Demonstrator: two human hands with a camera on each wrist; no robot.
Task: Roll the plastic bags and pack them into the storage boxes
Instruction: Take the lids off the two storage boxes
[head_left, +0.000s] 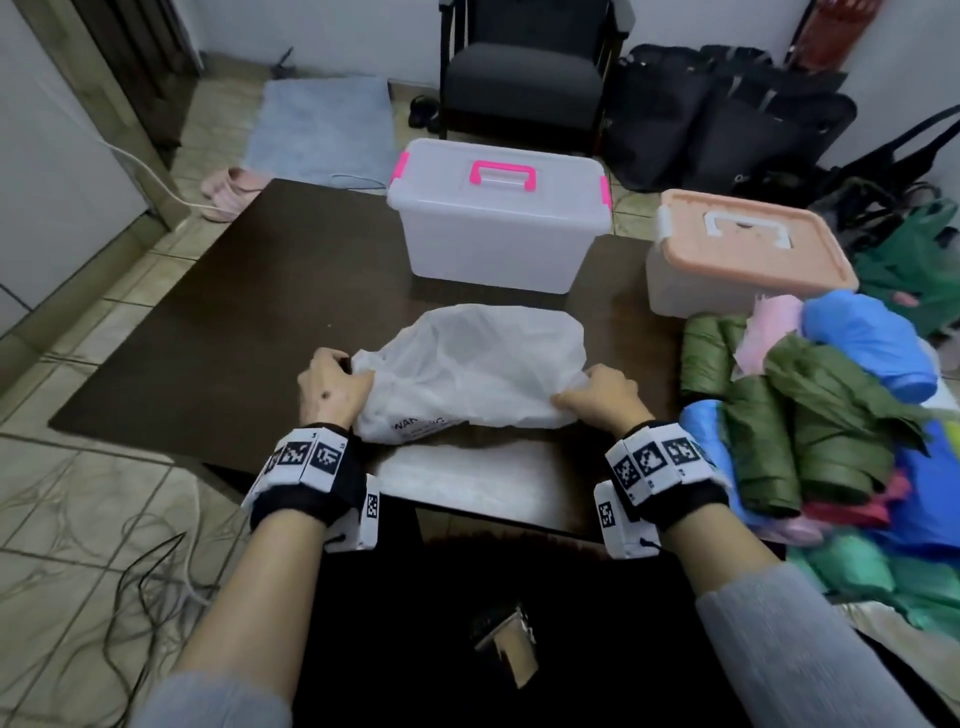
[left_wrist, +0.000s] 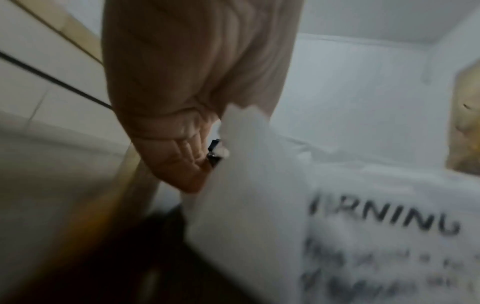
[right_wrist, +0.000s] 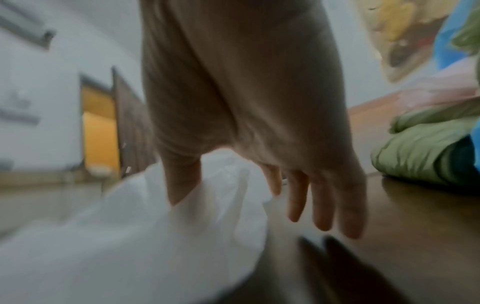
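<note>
Two hands hold the near edge of a white plastic bag (head_left: 483, 364) that lies spread on a dark table (head_left: 234, 332). The left hand (head_left: 332, 387) has its fingers curled round the bag's left corner, beside blurred black print. The right hand (head_left: 597, 400) pinches the right corner between thumb and forefinger, while its other fingers (right_wrist: 322, 205) hang straight above the wood.

Beyond the bag, straight ahead of the grip, stands a clear storage box with a pink handle (head_left: 498, 218), its lid on. To the right of it sits a second box with a peach lid (head_left: 743, 249), also closed. Just right of the right hand lies a heap of bags (head_left: 831, 415): green rolls, blue, pink and red ones, the nearest close to the wrist.

Past the table stand a dark armchair (head_left: 524, 78) and black bags (head_left: 727, 119) against a pale wall. The floor is tiled, with a grey mat (head_left: 322, 119), pink slippers (head_left: 234, 189) and loose cables (head_left: 145, 571) to the left of the left hand.
</note>
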